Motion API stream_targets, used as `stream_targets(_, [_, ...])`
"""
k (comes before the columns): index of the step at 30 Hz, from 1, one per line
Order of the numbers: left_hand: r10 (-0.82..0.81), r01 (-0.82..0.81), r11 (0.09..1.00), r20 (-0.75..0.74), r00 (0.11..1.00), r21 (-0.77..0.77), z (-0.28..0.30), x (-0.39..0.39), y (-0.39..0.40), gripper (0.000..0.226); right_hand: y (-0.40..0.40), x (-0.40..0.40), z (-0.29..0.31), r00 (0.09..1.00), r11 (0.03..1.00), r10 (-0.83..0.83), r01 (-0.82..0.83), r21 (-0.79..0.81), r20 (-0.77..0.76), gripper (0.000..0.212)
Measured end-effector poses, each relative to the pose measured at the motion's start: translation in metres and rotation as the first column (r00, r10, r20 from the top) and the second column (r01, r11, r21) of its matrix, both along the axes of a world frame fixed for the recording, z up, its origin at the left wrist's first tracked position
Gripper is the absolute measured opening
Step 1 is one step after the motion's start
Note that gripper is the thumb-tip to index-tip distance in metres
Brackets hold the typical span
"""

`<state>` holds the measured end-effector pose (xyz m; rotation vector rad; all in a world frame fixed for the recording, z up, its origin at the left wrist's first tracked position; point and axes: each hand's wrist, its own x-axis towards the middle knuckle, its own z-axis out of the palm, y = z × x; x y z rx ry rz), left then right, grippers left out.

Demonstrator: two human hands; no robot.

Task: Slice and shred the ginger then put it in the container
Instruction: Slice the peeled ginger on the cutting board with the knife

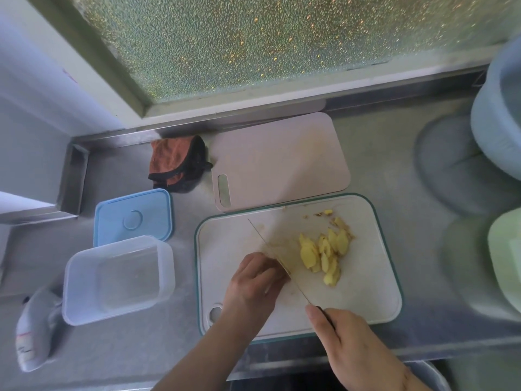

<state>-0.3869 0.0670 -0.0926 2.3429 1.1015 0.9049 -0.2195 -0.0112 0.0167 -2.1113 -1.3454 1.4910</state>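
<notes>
The right hand (355,345) grips the knife (277,259); the left hand (255,280), fingers curled, steadies what it cuts, hidden, slices (324,253) falling clear alongside.

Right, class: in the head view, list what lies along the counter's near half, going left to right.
Crumpled bag → clear container → left hand → knife → ginger slices → green bowl.

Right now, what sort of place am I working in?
Most likely a home kitchen: a steel counter under a frosted window, a cutting board with ginger slices, and a knife.
</notes>
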Motion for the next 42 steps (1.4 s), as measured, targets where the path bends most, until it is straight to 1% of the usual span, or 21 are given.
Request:
stream_targets(4, [-0.007, 0.006, 1.000, -0.033, 0.999, -0.006, -0.002, -0.001, 0.000, 0.017, 0.003, -0.002, -0.006, 1.000, 1.000, 0.027, -0.027, 0.010, -0.005, 0.053])
stream_targets(8, [-0.021, 0.021, 1.000, -0.040, 0.999, -0.003, -0.001, 0.000, 0.000, 0.015, 0.012, -0.010, -0.013, 0.998, 0.995, 0.056, -0.056, 0.080, 0.002, 0.052])
stream_targets(11, [-0.025, 0.025, 1.000, -0.050, 0.998, -0.001, 0.000, 0.000, 0.001, 0.014, 0.015, -0.012, -0.018, 0.999, 0.992, 0.040, -0.039, 0.118, -0.007, 0.053])
stream_targets(15, [-0.023, 0.021, 0.999, -0.054, 0.998, -0.032, 0.000, -0.001, 0.001, 0.016, 0.004, -0.009, -0.015, 1.000, 0.997, -0.015, 0.013, 0.072, 0.017, 0.058])
stream_targets(19, [-0.034, 0.033, 0.999, -0.053, 0.998, -0.017, 0.002, 0.001, 0.003, 0.015, 0.019, -0.011, -0.018, 0.999, 0.995, 0.048, -0.047, 0.089, -0.007, 0.054])
stream_targets(21, [-0.035, 0.034, 0.999, -0.049, 0.998, -0.013, 0.003, 0.001, 0.003, 0.013, 0.024, -0.012, -0.021, 0.999, 0.996, 0.048, -0.047, 0.082, -0.019, 0.053])
stream_targets(25, [-0.052, 0.051, 0.998, -0.059, 0.997, -0.021, 0.003, -0.001, 0.005, 0.011, 0.006, -0.004, -0.023, 0.999, 0.999, 0.018, -0.016, 0.039, -0.045, 0.064])
stream_targets(29, [-0.060, 0.059, 0.998, -0.066, 0.996, -0.012, 0.005, 0.000, 0.007, 0.009, 0.025, -0.008, -0.027, 0.996, 0.997, 0.040, -0.034, 0.072, -0.077, 0.059])
stream_targets(32, [-0.054, 0.052, 0.998, -0.086, 0.995, -0.017, 0.007, -0.001, 0.008, 0.014, 0.032, -0.012, -0.029, 0.997, 0.997, 0.028, -0.022, 0.077, -0.071, 0.053])
stream_targets(34, [-0.053, 0.050, 0.998, -0.073, 0.996, -0.038, 0.006, -0.001, 0.007, 0.013, 0.017, -0.009, -0.024, 0.998, 0.998, 0.017, -0.013, 0.064, -0.057, 0.055])
stream_targets(36, [-0.053, 0.050, 0.998, -0.073, 0.996, -0.036, 0.005, 0.000, 0.006, 0.012, 0.008, -0.006, -0.021, 0.997, 0.999, 0.013, -0.009, 0.039, -0.081, 0.055])
stream_targets(39, [-0.045, 0.043, 0.999, -0.061, 0.997, -0.030, 0.007, 0.000, 0.007, 0.013, 0.027, -0.010, -0.031, 0.993, 0.999, 0.021, -0.016, 0.047, -0.114, 0.059])
stream_targets(41, [-0.046, 0.045, 0.999, -0.089, 0.995, -0.012, 0.008, 0.000, 0.007, 0.017, 0.036, -0.013, -0.037, 0.991, 0.998, 0.000, 0.007, 0.058, -0.135, 0.058])
stream_targets(42, [-0.048, 0.047, 0.999, -0.094, 0.994, -0.013, 0.008, 0.000, 0.007, 0.016, 0.034, -0.013, -0.038, 0.991, 0.998, -0.006, 0.015, 0.065, -0.130, 0.061])
